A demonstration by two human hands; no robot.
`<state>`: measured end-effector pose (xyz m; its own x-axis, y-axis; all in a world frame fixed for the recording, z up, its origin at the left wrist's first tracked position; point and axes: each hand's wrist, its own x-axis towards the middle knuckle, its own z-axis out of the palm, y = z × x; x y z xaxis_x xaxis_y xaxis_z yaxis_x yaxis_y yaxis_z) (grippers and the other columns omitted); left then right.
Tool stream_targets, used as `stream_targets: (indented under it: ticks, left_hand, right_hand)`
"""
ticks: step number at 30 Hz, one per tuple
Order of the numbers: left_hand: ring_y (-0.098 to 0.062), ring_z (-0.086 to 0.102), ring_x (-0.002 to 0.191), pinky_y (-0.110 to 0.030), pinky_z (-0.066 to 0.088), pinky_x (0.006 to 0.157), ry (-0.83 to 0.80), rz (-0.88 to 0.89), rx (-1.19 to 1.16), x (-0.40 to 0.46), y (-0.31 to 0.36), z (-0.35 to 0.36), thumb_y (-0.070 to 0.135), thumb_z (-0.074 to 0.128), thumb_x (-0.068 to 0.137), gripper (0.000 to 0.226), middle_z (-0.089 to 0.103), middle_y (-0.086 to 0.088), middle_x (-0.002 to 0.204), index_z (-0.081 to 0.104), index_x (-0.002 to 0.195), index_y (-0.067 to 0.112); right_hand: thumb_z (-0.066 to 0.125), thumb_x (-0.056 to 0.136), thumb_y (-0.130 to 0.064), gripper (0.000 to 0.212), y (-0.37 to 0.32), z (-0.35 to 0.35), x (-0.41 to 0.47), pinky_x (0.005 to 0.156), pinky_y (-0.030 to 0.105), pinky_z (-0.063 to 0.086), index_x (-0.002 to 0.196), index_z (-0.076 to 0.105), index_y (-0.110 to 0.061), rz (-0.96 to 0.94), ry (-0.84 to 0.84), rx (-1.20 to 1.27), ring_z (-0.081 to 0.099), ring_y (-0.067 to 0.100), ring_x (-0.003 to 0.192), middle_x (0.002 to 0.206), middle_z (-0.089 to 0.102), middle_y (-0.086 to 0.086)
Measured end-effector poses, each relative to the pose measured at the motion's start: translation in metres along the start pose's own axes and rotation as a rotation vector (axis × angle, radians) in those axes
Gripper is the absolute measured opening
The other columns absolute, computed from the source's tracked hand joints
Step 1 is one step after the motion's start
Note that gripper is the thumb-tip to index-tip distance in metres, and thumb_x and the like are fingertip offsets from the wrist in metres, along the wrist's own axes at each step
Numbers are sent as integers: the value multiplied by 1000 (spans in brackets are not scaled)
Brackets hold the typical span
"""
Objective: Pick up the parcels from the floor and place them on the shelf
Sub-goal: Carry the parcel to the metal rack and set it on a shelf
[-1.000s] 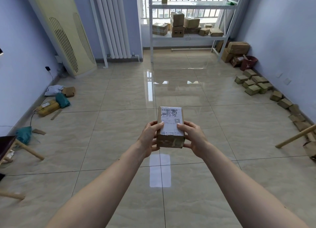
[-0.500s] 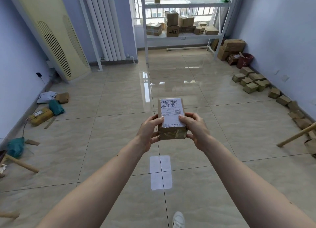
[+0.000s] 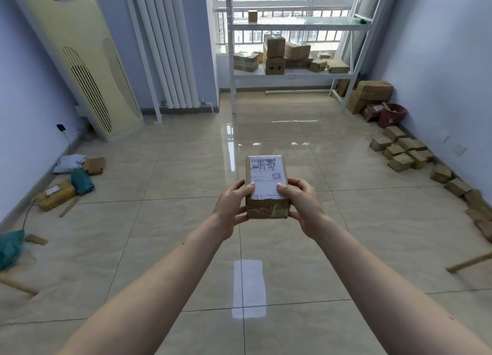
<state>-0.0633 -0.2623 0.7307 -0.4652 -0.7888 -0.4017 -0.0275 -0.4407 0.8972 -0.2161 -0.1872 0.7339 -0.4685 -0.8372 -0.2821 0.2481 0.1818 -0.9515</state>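
I hold a small brown parcel (image 3: 267,205) with a white shipping label out in front of me at mid-frame. My left hand (image 3: 231,208) grips its left side and my right hand (image 3: 303,208) grips its right side, thumbs on the label. Straight ahead against the window stands the white metal shelf (image 3: 292,74), with several cardboard boxes on its middle level and one small box (image 3: 252,16) on the upper level.
Several small parcels (image 3: 399,152) line the right wall, behind them larger boxes (image 3: 372,90) and a red bucket (image 3: 391,114). Bags and packets (image 3: 72,173) lie along the left wall. A tall air conditioner (image 3: 80,61) and a radiator (image 3: 165,48) stand at back left.
The shelf and far wall have come closer and larger as I walk forward. The parcel stays held in both hands in front of me.
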Motion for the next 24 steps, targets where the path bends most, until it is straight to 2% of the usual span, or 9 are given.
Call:
stream_targets:
  ticks: [3, 7, 11, 15, 18, 22, 24]
  left_hand:
    - [-27, 67, 100, -32, 56, 73, -4, 7, 6, 30, 16, 3, 34, 61, 92, 35, 71, 1, 113, 63, 127, 28]
    - [-28, 66, 104, -34, 57, 79, 8, -1, 30, 76, 38, 4, 34, 62, 91, 36, 71, -1, 116, 64, 126, 29]
    - [-26, 67, 97, -32, 57, 76, -6, 29, 39, 132, 66, -1, 33, 61, 92, 32, 71, 1, 113, 66, 123, 30]
    - [-25, 68, 98, -32, 56, 74, -19, 47, 59, 187, 97, -11, 34, 62, 91, 36, 72, 1, 113, 64, 127, 30]
    - [-26, 68, 100, -35, 58, 81, -28, 59, 73, 225, 121, -18, 34, 62, 91, 34, 72, 2, 111, 66, 125, 31]
    - [-23, 69, 94, -34, 58, 80, -39, 46, 77, 276, 145, -20, 33, 63, 91, 24, 71, 5, 108, 69, 114, 34]
    - [-22, 69, 94, -34, 58, 81, -40, 42, 79, 303, 154, -19, 34, 63, 90, 26, 71, 6, 108, 69, 115, 34]
  right_hand:
    - [67, 91, -14, 42, -11, 0, 33, 72, 39, 60, 130, 52, -8, 0, -9, 4, 71, 16, 86, 109, 72, 5]
    - [68, 90, -14, 43, -24, 6, 84, 70, 39, 60, 130, 52, -8, 0, -8, 8, 71, 16, 85, 110, 72, 6]
    - [68, 90, -13, 42, -41, 17, 141, 80, 47, 60, 129, 53, -8, -16, 10, 16, 72, 18, 87, 109, 74, 5]
    - [67, 90, -12, 42, -62, 34, 194, 74, 41, 61, 129, 53, -8, -24, 25, 43, 72, 17, 86, 109, 73, 5]
    - [66, 91, -11, 41, -74, 47, 233, 69, 37, 61, 129, 53, -8, -30, 36, 57, 72, 15, 82, 107, 73, 4]
    - [66, 91, -11, 41, -87, 55, 284, 72, 38, 61, 129, 52, -8, -26, 55, 70, 72, 16, 84, 110, 73, 5]
    - [66, 91, -11, 40, -94, 56, 311, 70, 38, 61, 128, 52, -9, -25, 64, 63, 72, 16, 83, 109, 73, 4]
